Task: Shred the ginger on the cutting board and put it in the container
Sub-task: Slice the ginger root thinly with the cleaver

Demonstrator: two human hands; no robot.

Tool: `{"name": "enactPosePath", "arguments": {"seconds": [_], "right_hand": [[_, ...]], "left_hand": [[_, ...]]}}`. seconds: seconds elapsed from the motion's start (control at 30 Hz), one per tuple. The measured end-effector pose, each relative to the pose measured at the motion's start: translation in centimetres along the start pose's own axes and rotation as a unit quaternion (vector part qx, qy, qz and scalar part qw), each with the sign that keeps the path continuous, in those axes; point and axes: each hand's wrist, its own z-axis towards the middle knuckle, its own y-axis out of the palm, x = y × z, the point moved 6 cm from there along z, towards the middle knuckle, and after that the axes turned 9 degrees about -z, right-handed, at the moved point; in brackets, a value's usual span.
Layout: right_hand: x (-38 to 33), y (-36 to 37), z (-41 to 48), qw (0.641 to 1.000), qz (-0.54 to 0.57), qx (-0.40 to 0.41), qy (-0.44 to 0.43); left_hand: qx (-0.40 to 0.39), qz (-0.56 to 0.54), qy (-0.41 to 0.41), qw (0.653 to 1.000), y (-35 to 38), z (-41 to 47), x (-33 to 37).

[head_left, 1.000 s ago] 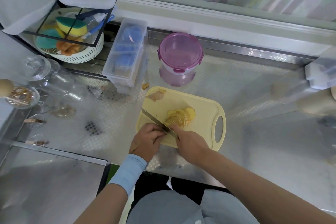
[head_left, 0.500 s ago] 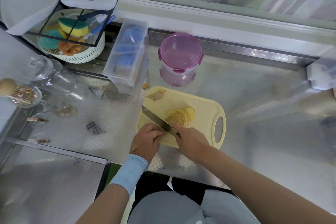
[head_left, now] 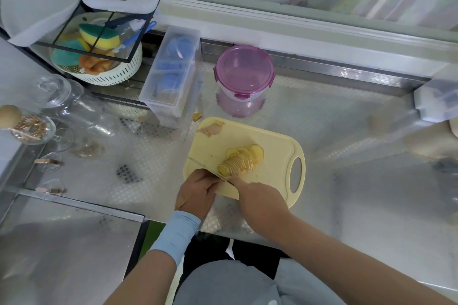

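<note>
A: What lies around the ginger (head_left: 244, 160)?

B: It sits sliced and fanned in the middle of the yellow cutting board (head_left: 272, 156). Behind the board stands the purple container (head_left: 244, 74), lid on. A clear box (head_left: 171, 77) is beside it, and a basket (head_left: 109, 74) of sponges is farther left. The knife (head_left: 207, 168) crosses the near end of the fan.

A: And the hands?

B: The right hand (head_left: 260, 199) grips the knife's handle, forefinger stretched toward the blade. The left hand (head_left: 198, 193) rests at the board's near corner, fingers curled. What they hold cannot be told.

A: What has changed in the last half second?

B: The blade showed its flat side then. Now it is only a thin line.

A: Counts?

B: One knife, one board, one container, two hands. There are two scraps: a peel scrap (head_left: 210, 129) on the board's far corner and a smaller bit (head_left: 197, 116) on the counter (head_left: 347, 131). The slices overlap too closely to count.
</note>
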Motion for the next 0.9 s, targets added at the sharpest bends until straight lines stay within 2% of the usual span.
{"name": "enactPosePath", "arguments": {"seconds": [0.4, 0.9], "right_hand": [[0.7, 1.0, -0.9, 0.999, 0.019, -0.033, 0.036], [0.5, 0.6, -1.1, 0.997, 0.025, -0.05, 0.043]], "left_hand": [[0.025, -0.025, -0.009, 0.999, -0.3, 0.0, 0.1], [0.004, -0.051, -0.032, 0.998, -0.1, 0.1, -0.4]]}}
